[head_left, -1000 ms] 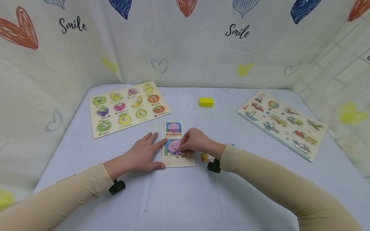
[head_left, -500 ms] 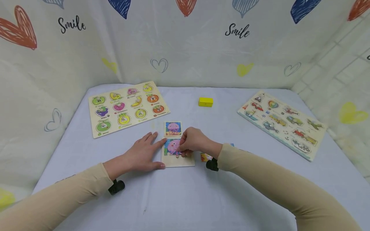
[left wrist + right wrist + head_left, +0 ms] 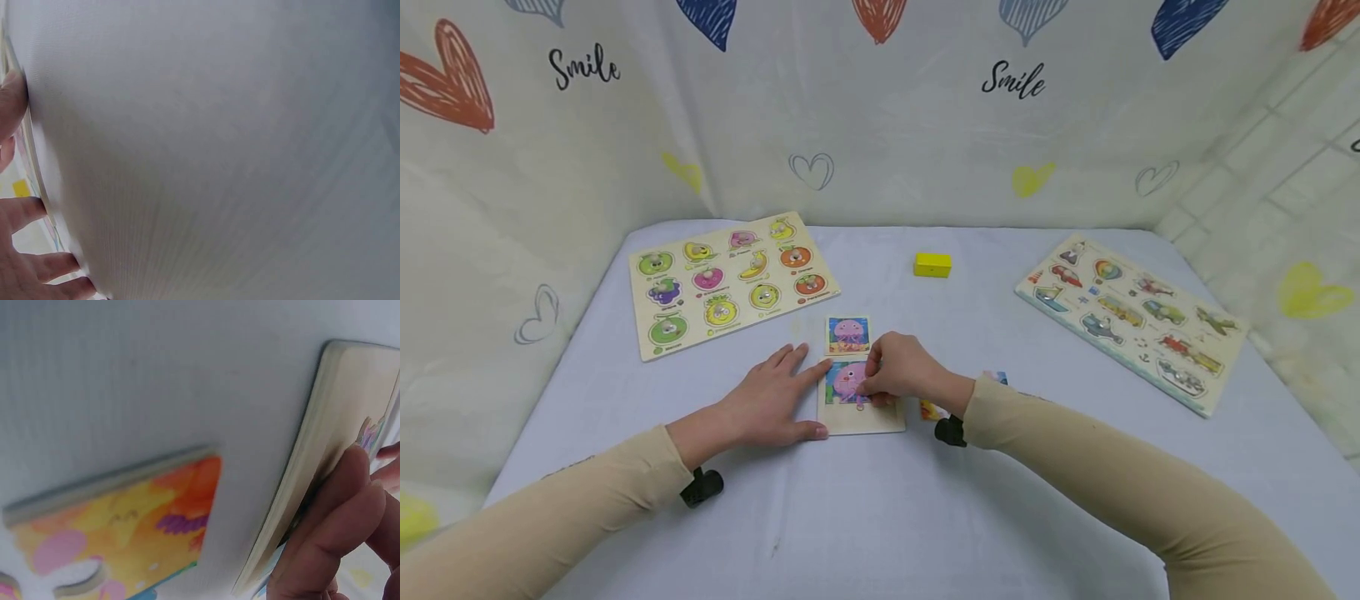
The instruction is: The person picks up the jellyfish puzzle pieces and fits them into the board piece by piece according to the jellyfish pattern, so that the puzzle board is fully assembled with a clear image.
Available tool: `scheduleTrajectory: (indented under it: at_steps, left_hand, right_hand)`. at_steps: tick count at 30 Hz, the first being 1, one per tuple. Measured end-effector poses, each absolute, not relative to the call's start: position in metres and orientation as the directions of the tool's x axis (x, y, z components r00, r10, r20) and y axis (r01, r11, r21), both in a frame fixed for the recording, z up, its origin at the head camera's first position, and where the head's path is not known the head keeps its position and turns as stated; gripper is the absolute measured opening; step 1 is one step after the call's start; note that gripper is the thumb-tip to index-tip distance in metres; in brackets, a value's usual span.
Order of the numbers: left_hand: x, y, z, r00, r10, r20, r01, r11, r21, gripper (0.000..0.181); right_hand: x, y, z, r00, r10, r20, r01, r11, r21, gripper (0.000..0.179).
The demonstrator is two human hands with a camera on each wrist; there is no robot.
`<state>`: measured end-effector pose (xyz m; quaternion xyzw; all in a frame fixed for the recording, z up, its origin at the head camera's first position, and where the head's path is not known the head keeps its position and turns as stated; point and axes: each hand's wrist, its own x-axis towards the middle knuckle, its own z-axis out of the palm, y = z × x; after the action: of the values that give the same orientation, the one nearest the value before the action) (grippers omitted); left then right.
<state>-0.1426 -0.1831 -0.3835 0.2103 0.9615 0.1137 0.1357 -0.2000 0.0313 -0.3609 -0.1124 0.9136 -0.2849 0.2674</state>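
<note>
Left hand (image 3: 758, 407): grip spread; puzzle board (image 3: 859, 422) is being touched at its left edge.
Right hand (image 3: 907, 372): grip nearly closed; octopus piece (image 3: 848, 377) is being pinched on that board, at frame centre.

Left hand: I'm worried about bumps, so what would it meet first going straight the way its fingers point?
Probably the wooden board; the left hand appears to touch its left edge, though depth is hard to judge.
</note>
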Motion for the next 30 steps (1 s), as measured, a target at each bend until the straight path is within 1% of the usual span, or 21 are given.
scheduleTrajectory:
  at_steps: [13,25,30]
  left_hand:
    - [-0.1424,-0.183,-0.3829,-0.874,0.439,-0.211,0.378,0.884,0.276,0.09]
    - [-0.1426,-0.1827,-0.3819,-0.872,0.443,-0.208,0.387,0.884,0.264,0.09]
    - [-0.1424,-0.1829,-0.3826,-0.873,0.441,-0.207,0.382,0.883,0.271,0.09]
  right_hand:
    - [-0.2022,0.0283,-0.3674,-0.84,-0.349,-0.414,-0.072,0.83,-0.553,0.032]
    - [-0.201,0.0245,-0.3665,-0.852,-0.34,-0.399,-0.096,0.849,-0.519,0.029]
    - [-0.1998,0.0259,-0.3653,-0.846,-0.35,-0.403,-0.095,0.842,-0.531,0.028]
